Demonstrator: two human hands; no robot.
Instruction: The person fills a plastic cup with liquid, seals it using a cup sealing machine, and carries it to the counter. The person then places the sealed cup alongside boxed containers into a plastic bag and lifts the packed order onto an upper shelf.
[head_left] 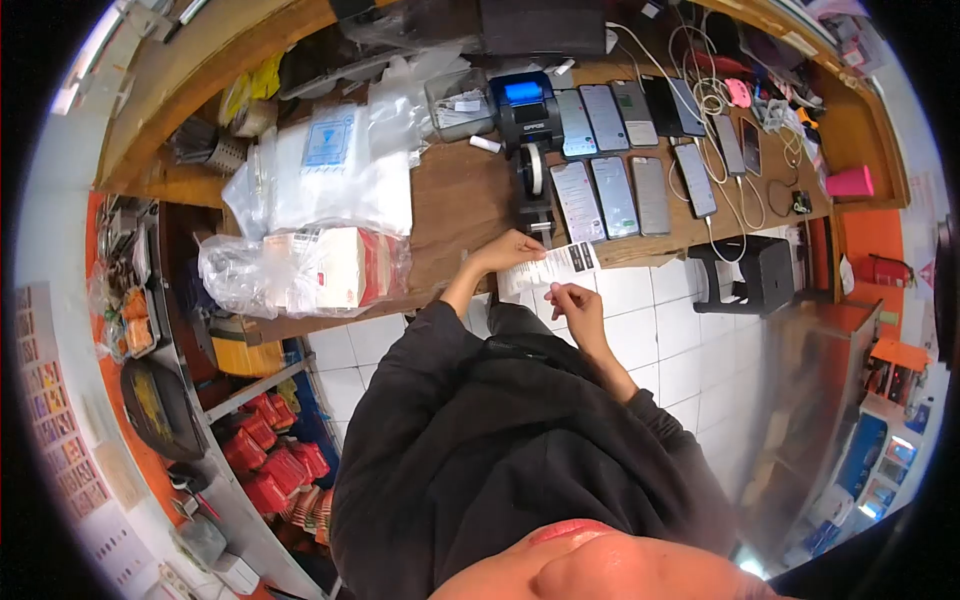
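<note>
At the table's front edge, a white printed label (572, 264) with black blocks of print is held in front of my body. My left hand (506, 251) pinches its upper left part between thumb and fingers. Just below the label's lower edge is my right hand (580, 308), its fingers curled and the tips pressed together. Whether those tips grip the label's edge or something small, I cannot tell. Behind my left hand stands a black label printer (527, 112) with a lit blue top. A label roll (536, 172) sits in front of the printer.
Several phones (603, 118) lie in rows on the wooden table (452, 205), some with white charging cables (712, 95). Clear plastic bags (345, 180) and a wrapped white-and-red box (335, 268) fill the left side. A black stool (745, 275) stands on the tiled floor at right.
</note>
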